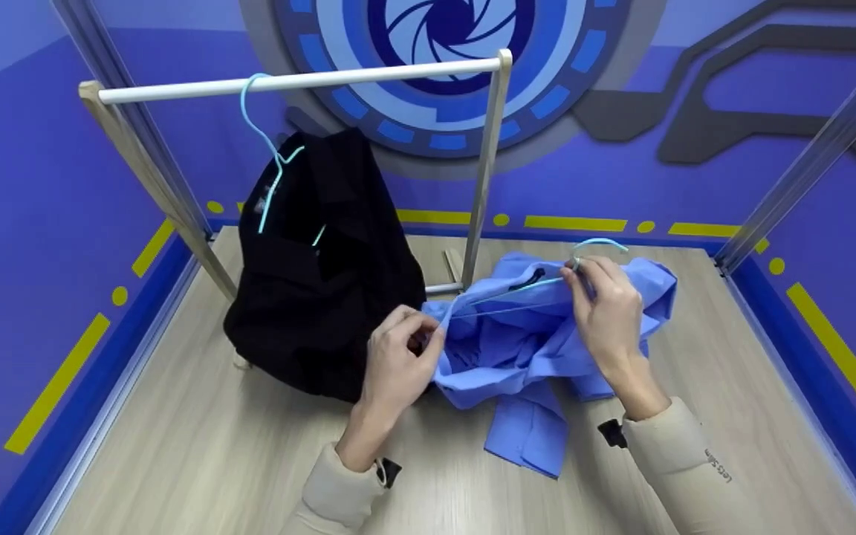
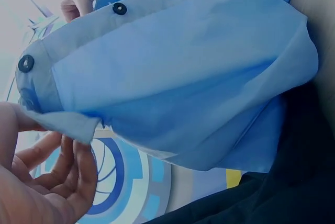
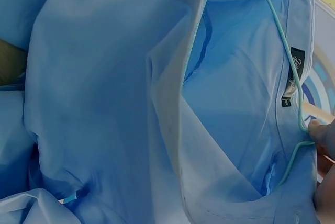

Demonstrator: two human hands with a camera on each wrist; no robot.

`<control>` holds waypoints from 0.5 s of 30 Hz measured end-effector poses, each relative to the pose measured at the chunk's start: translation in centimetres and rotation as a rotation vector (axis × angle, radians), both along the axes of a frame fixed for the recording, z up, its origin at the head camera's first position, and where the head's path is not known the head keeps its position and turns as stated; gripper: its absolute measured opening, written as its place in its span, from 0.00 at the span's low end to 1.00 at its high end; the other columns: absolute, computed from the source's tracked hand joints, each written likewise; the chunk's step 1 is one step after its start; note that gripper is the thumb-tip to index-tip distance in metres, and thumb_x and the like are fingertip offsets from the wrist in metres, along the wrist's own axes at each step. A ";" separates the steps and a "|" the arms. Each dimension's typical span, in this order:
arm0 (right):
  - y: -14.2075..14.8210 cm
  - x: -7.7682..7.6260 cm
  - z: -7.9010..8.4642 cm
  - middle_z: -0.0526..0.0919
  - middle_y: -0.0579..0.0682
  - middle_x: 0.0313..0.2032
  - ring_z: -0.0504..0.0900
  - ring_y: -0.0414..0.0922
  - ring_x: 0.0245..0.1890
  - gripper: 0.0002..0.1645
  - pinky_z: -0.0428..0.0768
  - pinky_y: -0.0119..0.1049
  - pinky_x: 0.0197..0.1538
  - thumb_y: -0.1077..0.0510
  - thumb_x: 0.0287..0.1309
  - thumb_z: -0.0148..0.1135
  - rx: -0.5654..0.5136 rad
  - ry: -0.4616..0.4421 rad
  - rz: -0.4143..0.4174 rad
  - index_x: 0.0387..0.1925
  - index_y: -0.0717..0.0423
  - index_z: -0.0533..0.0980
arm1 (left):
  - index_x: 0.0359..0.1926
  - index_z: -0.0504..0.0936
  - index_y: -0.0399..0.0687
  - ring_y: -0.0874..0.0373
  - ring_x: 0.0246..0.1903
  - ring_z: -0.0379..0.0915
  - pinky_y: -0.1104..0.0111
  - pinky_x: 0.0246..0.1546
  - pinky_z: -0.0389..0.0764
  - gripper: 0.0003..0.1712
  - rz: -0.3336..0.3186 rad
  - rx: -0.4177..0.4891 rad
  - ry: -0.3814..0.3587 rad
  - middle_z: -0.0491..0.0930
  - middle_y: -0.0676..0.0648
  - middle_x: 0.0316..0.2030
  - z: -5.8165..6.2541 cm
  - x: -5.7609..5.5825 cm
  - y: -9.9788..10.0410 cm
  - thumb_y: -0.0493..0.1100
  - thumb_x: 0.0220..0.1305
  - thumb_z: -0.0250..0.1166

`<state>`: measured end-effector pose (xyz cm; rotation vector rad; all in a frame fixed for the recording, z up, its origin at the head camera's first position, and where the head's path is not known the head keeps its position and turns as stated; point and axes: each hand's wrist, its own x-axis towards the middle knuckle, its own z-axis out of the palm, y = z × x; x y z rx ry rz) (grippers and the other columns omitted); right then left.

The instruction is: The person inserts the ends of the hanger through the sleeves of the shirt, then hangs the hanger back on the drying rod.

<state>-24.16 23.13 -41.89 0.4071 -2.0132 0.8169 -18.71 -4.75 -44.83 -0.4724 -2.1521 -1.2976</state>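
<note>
A light-blue button-up shirt lies bunched on the table, with a thin light-blue hanger inside its neck opening. My left hand pinches the shirt's edge at the left end of the opening. In the left wrist view, that hand has thumb and fingers on the buttoned edge, near a dark button. My right hand pinches the hanger just under its hook. From the right wrist, the hanger's wire runs inside the shirt past a black label, with right-hand fingertips at the neck.
Left of the shirt, a black garment hangs on another light-blue hanger from the white rod of a wooden-legged rack. The rack stands on the wood-grain table. Blue patterned walls enclose the back and sides.
</note>
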 end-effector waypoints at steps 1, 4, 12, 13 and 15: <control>0.0 0.0 0.0 0.86 0.54 0.36 0.85 0.54 0.38 0.04 0.79 0.47 0.44 0.64 0.61 0.72 -0.005 0.004 -0.002 0.36 0.63 0.85 | 0.29 0.86 0.46 0.60 0.33 0.77 0.66 0.36 0.79 0.05 -0.002 -0.013 0.013 0.79 0.52 0.34 0.0 0.0 0.1 0.35 0.59 0.73; 0.0 0.0 0.1 0.86 0.54 0.37 0.85 0.54 0.38 0.04 0.79 0.47 0.44 0.64 0.61 0.73 -0.017 0.016 -0.006 0.35 0.62 0.85 | 0.29 0.85 0.47 0.55 0.45 0.79 0.61 0.49 0.78 0.05 -0.025 -0.046 0.029 0.81 0.47 0.43 -0.1 0.1 0.4 0.35 0.58 0.73; 0.0 0.0 0.2 0.86 0.55 0.37 0.85 0.54 0.39 0.04 0.79 0.46 0.45 0.65 0.62 0.72 -0.024 0.032 -0.005 0.36 0.63 0.85 | 0.29 0.82 0.47 0.47 0.60 0.75 0.52 0.62 0.72 0.06 -0.118 -0.100 -0.031 0.81 0.38 0.56 -0.5 -0.2 0.8 0.36 0.59 0.72; 0.0 0.0 0.2 0.86 0.55 0.37 0.85 0.54 0.39 0.03 0.79 0.46 0.45 0.65 0.62 0.71 -0.023 0.033 -0.005 0.36 0.63 0.85 | 0.29 0.82 0.46 0.46 0.61 0.75 0.51 0.63 0.71 0.06 -0.128 -0.107 -0.036 0.81 0.38 0.57 -0.6 -0.3 0.8 0.36 0.58 0.72; 0.0 0.0 0.2 0.86 0.55 0.37 0.85 0.54 0.39 0.03 0.79 0.45 0.45 0.65 0.62 0.71 -0.021 0.033 -0.002 0.36 0.63 0.85 | 0.30 0.82 0.45 0.44 0.62 0.74 0.50 0.65 0.70 0.05 -0.151 -0.125 -0.044 0.80 0.36 0.58 -0.7 -0.4 0.8 0.35 0.58 0.71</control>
